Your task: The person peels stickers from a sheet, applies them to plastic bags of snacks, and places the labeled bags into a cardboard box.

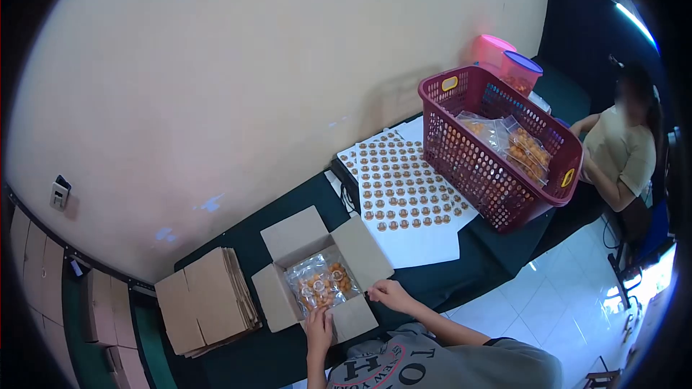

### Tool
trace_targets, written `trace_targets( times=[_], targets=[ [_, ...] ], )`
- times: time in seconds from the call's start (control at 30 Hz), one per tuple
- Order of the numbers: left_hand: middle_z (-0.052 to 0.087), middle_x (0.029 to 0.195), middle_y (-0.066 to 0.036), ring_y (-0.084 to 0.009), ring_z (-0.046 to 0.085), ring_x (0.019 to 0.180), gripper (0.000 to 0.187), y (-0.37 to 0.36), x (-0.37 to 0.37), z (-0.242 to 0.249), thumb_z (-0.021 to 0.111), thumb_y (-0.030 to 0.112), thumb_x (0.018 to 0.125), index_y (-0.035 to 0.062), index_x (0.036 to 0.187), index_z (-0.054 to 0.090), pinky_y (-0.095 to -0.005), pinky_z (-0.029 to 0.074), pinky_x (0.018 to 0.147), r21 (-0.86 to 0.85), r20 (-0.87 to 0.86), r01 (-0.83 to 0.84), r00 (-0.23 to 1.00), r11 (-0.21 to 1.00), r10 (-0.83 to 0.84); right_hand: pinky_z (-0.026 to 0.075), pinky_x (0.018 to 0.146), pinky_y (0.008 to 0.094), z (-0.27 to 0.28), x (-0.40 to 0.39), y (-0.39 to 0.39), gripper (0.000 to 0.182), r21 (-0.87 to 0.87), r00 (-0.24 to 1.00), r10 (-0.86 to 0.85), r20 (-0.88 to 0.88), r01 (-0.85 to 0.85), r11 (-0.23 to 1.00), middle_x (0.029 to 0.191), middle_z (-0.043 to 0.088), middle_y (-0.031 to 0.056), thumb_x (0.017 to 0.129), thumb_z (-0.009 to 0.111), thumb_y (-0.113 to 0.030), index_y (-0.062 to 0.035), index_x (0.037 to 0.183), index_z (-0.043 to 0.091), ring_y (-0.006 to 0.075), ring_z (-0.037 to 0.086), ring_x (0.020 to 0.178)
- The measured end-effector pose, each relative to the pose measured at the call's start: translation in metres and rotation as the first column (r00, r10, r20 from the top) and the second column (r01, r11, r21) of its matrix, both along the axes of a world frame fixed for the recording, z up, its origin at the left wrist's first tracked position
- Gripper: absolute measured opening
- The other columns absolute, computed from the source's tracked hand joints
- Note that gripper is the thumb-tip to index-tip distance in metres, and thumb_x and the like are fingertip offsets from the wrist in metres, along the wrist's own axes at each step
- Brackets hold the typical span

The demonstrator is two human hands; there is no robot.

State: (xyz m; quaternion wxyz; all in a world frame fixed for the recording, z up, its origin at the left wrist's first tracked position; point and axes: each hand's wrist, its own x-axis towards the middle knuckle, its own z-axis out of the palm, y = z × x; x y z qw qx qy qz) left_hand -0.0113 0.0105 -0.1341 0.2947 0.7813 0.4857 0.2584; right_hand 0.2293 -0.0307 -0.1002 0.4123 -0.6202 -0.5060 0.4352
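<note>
An open cardboard box stands on the dark table, its flaps spread out. Inside lies a clear bag of orange snacks. My left hand rests on the near flap at the box's front edge, fingers touching the bag's lower side. On the near right flap corner sits my right hand, fingers curled on the cardboard. Neither hand lifts anything.
A stack of flat cardboard boxes lies left of the open one. Sheets of round stickers lie behind it. A red basket holds more snack bags. Another person sits at the table's far end. More cartons line the left wall.
</note>
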Motion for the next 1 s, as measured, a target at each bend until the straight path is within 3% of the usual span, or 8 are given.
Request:
trace_targets(
  times=[0.2, 0.33, 0.4, 0.47, 0.6, 0.63, 0.87, 1.0],
  targets=[
    [0.053, 0.102, -0.014, -0.0304, 0.045, 0.101, 0.025, -0.003, 0.017, -0.009, 0.05, 0.023, 0.081, 0.0077, 0.101, 0.056, -0.0433, 0.031, 0.088, 0.12, -0.302, -0.036, 0.951, 0.992, 0.071, 0.041, 0.052, 0.0242, 0.003, 0.019, -0.004, 0.019, 0.132, 0.999, -0.037, 0.036, 0.032, 0.991, 0.064, 0.057, 0.0065, 0.08, 0.059, -0.017, 0.0005, 0.074, 0.059, 0.0092, 0.05, 0.056],
    [0.053, 0.105, -0.011, -0.0318, 0.039, 0.109, 0.028, -0.004, 0.029, -0.017, 0.051, 0.018, 0.08, 0.0099, 0.107, 0.054, -0.0482, 0.024, 0.093, 0.058, -0.419, -0.11, 0.899, 0.992, 0.124, 0.039, 0.051, 0.0331, 0.026, 0.04, -0.009, 0.024, 0.09, 0.993, -0.055, 0.103, 0.046, 0.995, 0.063, 0.054, 0.0129, 0.078, 0.06, -0.019, 0.0022, 0.067, 0.056, 0.0232, 0.049, 0.054],
    [0.053, 0.106, -0.01, -0.0324, 0.04, 0.11, 0.027, 0.002, 0.031, -0.015, 0.049, 0.016, 0.081, 0.0111, 0.107, 0.054, -0.0503, 0.021, 0.095, 0.005, -0.377, -0.121, 0.919, 0.993, 0.114, 0.041, 0.056, 0.0323, 0.025, 0.054, -0.013, 0.02, 0.078, 0.993, -0.109, 0.053, 0.105, 0.991, 0.068, 0.054, 0.0135, 0.08, 0.058, -0.017, 0.0023, 0.075, 0.057, 0.0235, 0.052, 0.059],
    [0.054, 0.104, -0.013, -0.0309, 0.045, 0.106, 0.025, 0.009, 0.036, -0.013, 0.048, 0.013, 0.082, 0.0074, 0.107, 0.053, -0.0458, 0.027, 0.094, -0.241, 0.005, -0.25, 0.966, 0.938, 0.258, 0.043, 0.058, 0.0318, 0.024, 0.071, -0.019, 0.017, 0.139, 0.993, -0.111, 0.031, 0.106, 0.985, 0.073, 0.055, 0.0132, 0.08, 0.056, -0.015, 0.0013, 0.085, 0.056, 0.0235, 0.053, 0.061],
    [0.054, 0.097, -0.016, -0.0253, 0.052, 0.094, 0.022, 0.004, 0.09, 0.04, 0.045, 0.007, 0.084, -0.001, 0.104, 0.052, -0.0323, 0.041, 0.082, -0.24, 0.229, -0.272, 0.917, 0.932, 0.327, 0.045, 0.065, 0.031, 0.034, 0.114, -0.033, 0.031, 0.077, 0.991, -0.127, -0.046, 0.131, 0.988, 0.086, 0.055, 0.0111, 0.081, 0.052, -0.007, -0.0033, 0.11, 0.047, 0.0226, 0.057, 0.067],
    [0.053, 0.098, -0.015, -0.0241, 0.053, 0.092, 0.023, 0.009, 0.093, 0.023, 0.045, 0.009, 0.085, -0.001, 0.105, 0.051, -0.0328, 0.041, 0.082, -0.086, 0.191, -0.232, 0.951, 0.969, 0.244, 0.045, 0.063, 0.0299, 0.036, 0.128, -0.034, 0.033, 0.05, 0.986, -0.133, -0.1, 0.138, 0.989, 0.089, 0.055, 0.0104, 0.081, 0.049, -0.003, -0.0044, 0.113, 0.043, 0.0198, 0.057, 0.066],
    [0.051, 0.102, -0.015, -0.0228, 0.053, 0.094, 0.029, -0.037, 0.187, 0.069, 0.049, 0.01, 0.084, 0.0011, 0.111, 0.047, -0.0326, 0.042, 0.081, -0.339, 0.274, -0.106, 0.939, 0.935, 0.206, 0.046, 0.061, 0.0244, 0.08, 0.215, -0.042, 0.019, 0.132, 0.963, -0.224, -0.151, 0.244, 0.961, 0.089, 0.058, 0.0086, 0.084, 0.05, -0.007, -0.0013, 0.102, 0.05, 0.0127, 0.057, 0.067],
    [0.047, 0.111, -0.016, -0.0239, 0.053, 0.093, 0.035, -0.046, 0.193, 0.047, 0.05, 0.009, 0.083, 0.0002, 0.117, 0.042, -0.0326, 0.042, 0.08, -0.264, 0.153, -0.139, 0.971, 0.954, 0.184, 0.044, 0.067, 0.0245, 0.166, 0.262, -0.062, 0.017, 0.28, 0.968, -0.165, -0.19, 0.214, 0.936, 0.087, 0.059, 0.0067, 0.083, 0.053, -0.012, 0.0005, 0.095, 0.054, 0.0102, 0.055, 0.076]
  ],
)
